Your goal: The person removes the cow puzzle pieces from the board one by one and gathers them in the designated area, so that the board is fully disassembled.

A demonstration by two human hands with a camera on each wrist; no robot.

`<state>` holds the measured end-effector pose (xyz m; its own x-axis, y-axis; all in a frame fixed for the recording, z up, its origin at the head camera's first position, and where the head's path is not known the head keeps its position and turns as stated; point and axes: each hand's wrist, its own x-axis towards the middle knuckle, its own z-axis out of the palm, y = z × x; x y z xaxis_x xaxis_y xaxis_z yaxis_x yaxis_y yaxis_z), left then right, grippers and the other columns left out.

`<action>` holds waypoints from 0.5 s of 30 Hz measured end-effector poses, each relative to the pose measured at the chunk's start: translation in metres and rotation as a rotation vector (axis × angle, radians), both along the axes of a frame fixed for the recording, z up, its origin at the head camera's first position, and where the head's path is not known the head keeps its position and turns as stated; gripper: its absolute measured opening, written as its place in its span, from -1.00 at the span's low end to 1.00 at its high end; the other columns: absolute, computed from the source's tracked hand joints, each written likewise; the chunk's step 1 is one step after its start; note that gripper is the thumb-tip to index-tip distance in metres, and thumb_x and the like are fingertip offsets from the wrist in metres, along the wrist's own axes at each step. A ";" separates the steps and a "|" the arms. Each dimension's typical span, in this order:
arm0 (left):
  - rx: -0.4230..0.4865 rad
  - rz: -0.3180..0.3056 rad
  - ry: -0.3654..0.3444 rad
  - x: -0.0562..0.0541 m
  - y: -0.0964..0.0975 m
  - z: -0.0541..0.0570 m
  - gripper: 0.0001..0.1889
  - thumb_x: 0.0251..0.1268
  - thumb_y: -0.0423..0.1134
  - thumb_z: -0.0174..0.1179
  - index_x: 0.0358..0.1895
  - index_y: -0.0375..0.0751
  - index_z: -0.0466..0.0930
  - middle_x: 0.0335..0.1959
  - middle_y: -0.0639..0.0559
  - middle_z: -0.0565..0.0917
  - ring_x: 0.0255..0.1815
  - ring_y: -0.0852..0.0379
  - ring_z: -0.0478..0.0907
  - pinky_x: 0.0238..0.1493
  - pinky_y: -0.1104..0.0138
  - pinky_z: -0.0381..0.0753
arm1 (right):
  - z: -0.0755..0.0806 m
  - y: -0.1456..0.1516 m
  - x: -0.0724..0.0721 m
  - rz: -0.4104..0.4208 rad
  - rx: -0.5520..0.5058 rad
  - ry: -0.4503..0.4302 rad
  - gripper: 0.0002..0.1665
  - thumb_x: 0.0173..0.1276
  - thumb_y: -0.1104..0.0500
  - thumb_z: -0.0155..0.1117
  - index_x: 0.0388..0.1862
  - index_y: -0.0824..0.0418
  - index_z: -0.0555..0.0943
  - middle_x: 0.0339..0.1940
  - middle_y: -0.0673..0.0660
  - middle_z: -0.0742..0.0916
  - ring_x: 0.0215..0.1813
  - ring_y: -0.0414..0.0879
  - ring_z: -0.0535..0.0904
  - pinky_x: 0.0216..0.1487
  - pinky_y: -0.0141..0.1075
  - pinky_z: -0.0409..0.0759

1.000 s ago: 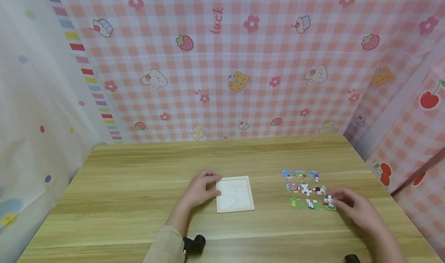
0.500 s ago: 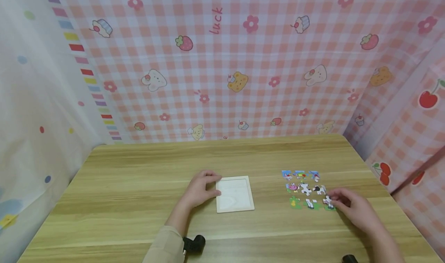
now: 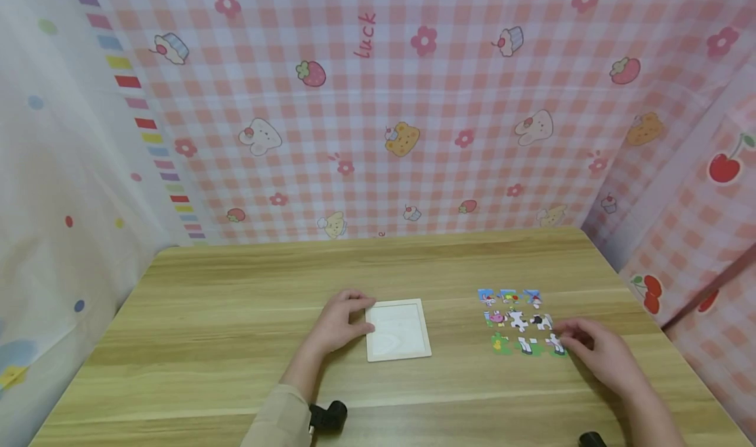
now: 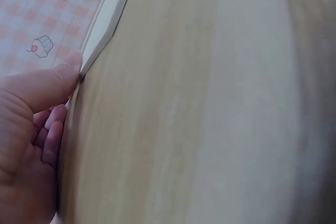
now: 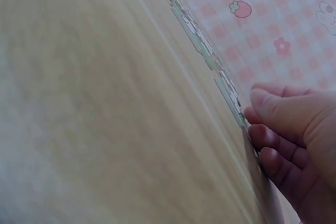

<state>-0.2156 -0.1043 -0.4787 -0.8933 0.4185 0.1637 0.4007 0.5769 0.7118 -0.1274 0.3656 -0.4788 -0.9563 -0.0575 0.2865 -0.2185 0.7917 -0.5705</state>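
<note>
A pale square puzzle tray (image 3: 398,358) lies flat near the middle of the table. My left hand (image 3: 338,322) rests beside it, with relaxed thumb and forefinger touching its left edge; the left wrist view shows the thumb (image 4: 65,74) against the rim. On the right, several jigsaw pieces (image 3: 518,321) with farm-animal pictures lie in three rows, mostly apart. My right hand (image 3: 599,352) pinches the right side of the puzzle piece (image 3: 555,346) at the near right corner. In the right wrist view the curled fingertips (image 5: 257,132) partly hide that contact.
The wood-grain table (image 3: 236,302) runs back to a pink checked curtain (image 3: 354,106). A pale dotted cloth (image 3: 71,171) hangs at the left, a cherry-print one (image 3: 703,250) at the right. Black wrist devices (image 3: 329,417) show near the front.
The near right puzzle piece has slid slightly left, closer to its row, and my right hand has shifted with it. My left hand stays at the tray.
</note>
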 end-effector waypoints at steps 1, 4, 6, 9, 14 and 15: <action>0.001 0.000 -0.001 0.000 0.000 0.000 -0.53 0.21 -0.36 0.49 0.20 -0.37 0.68 0.19 -0.26 0.59 0.26 -0.25 0.49 0.39 -0.14 0.40 | 0.001 -0.001 0.000 0.004 -0.007 0.010 -0.81 0.29 0.43 0.45 -0.15 0.26 0.73 -0.30 0.08 0.76 -0.28 -0.42 0.53 -0.28 -0.53 0.51; 0.009 0.003 -0.009 0.001 -0.001 0.000 -0.52 0.24 -0.33 0.47 0.22 -0.36 0.67 0.22 -0.28 0.58 0.29 -0.28 0.47 0.41 -0.16 0.38 | 0.003 -0.003 -0.001 0.016 -0.017 0.046 -0.81 0.29 0.44 0.45 -0.15 0.29 0.72 -0.31 0.10 0.76 -0.28 -0.45 0.53 -0.27 -0.60 0.48; 0.027 0.005 -0.025 0.002 -0.002 0.000 -0.52 0.28 -0.30 0.45 0.25 -0.37 0.65 0.25 -0.30 0.56 0.32 -0.31 0.45 0.43 -0.17 0.36 | 0.007 -0.007 -0.001 0.029 -0.021 0.067 -0.80 0.28 0.44 0.45 -0.12 0.30 0.72 -0.32 0.07 0.76 -0.29 -0.44 0.53 -0.28 -0.59 0.49; 0.057 -0.003 -0.048 0.003 -0.004 0.000 -0.52 0.36 -0.27 0.38 0.29 -0.39 0.61 0.31 -0.34 0.53 0.37 -0.35 0.41 0.46 -0.20 0.30 | 0.013 -0.015 -0.003 0.053 -0.025 0.083 -0.75 0.27 0.45 0.45 -0.07 0.32 0.71 -0.34 -0.02 0.72 -0.33 -0.41 0.52 -0.33 -0.51 0.53; 0.070 -0.025 -0.099 0.010 -0.010 0.005 -0.48 0.46 -0.23 0.29 0.37 -0.45 0.51 0.41 -0.38 0.45 0.47 -0.38 0.31 0.51 -0.22 0.21 | 0.026 -0.033 -0.006 0.107 -0.032 0.079 -0.71 0.28 0.43 0.44 -0.01 0.35 0.69 -0.33 -0.05 0.69 -0.32 -0.38 0.53 -0.31 -0.44 0.60; 0.069 -0.028 -0.113 0.012 -0.011 0.006 -0.46 0.47 -0.21 0.28 0.38 -0.46 0.49 0.42 -0.38 0.43 0.48 -0.38 0.29 0.52 -0.21 0.20 | 0.028 -0.037 -0.007 0.123 -0.033 0.088 -0.70 0.27 0.44 0.45 -0.01 0.35 0.69 -0.33 -0.06 0.69 -0.32 -0.38 0.53 -0.32 -0.44 0.60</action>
